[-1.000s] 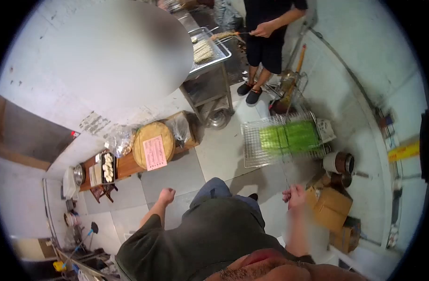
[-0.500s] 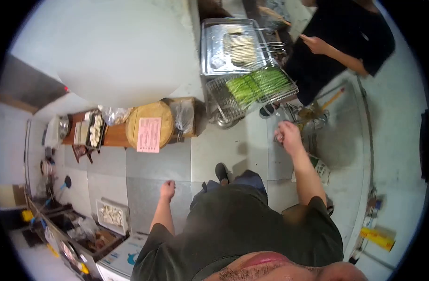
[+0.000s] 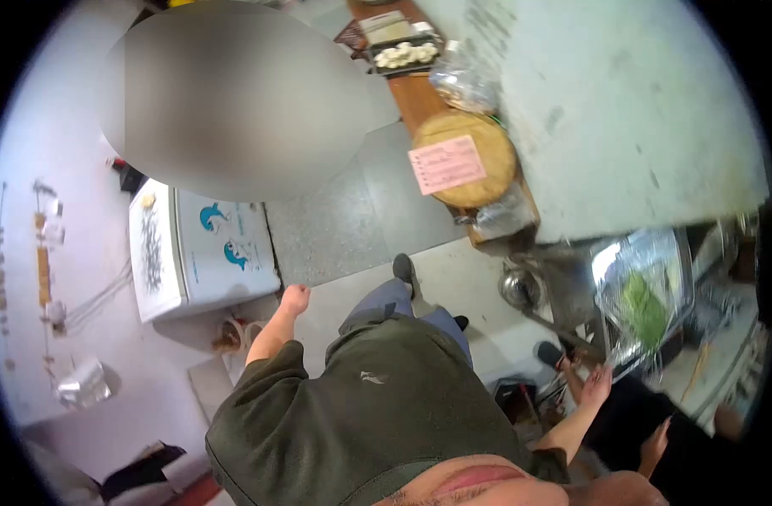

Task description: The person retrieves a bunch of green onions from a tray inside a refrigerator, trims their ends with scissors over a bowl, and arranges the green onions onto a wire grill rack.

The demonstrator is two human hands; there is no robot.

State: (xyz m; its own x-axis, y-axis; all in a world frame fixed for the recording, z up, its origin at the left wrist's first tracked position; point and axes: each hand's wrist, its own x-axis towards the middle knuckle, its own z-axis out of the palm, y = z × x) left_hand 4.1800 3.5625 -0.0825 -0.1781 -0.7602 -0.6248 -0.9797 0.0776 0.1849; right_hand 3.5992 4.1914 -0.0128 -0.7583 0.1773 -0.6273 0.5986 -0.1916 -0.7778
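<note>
My left hand (image 3: 296, 299) hangs out in front of my left hip, above the floor, with its fingers curled closed. Nothing shows in it. Away to the right, my right hand (image 3: 598, 385) is beside the near corner of a shiny metal tray (image 3: 603, 316). Its fingers are small and blurred, so I cannot make out their grip or whether they touch the tray. Long green vegetables (image 3: 645, 310) lie over the tray, smeared by glare and motion.
A co-worker's hand (image 3: 656, 443) and dark clothing are just right of my right hand. A round wooden board (image 3: 487, 160) bears a pink sheet (image 3: 447, 164). Ahead are a dark tray of white pieces (image 3: 405, 55) and a white cabinet with blue dolphins (image 3: 226, 244).
My view has turned left, so the board and metal tray now appear farther right. My right hand appears lower and farther right, by the tray. My left hand stays closed.
</note>
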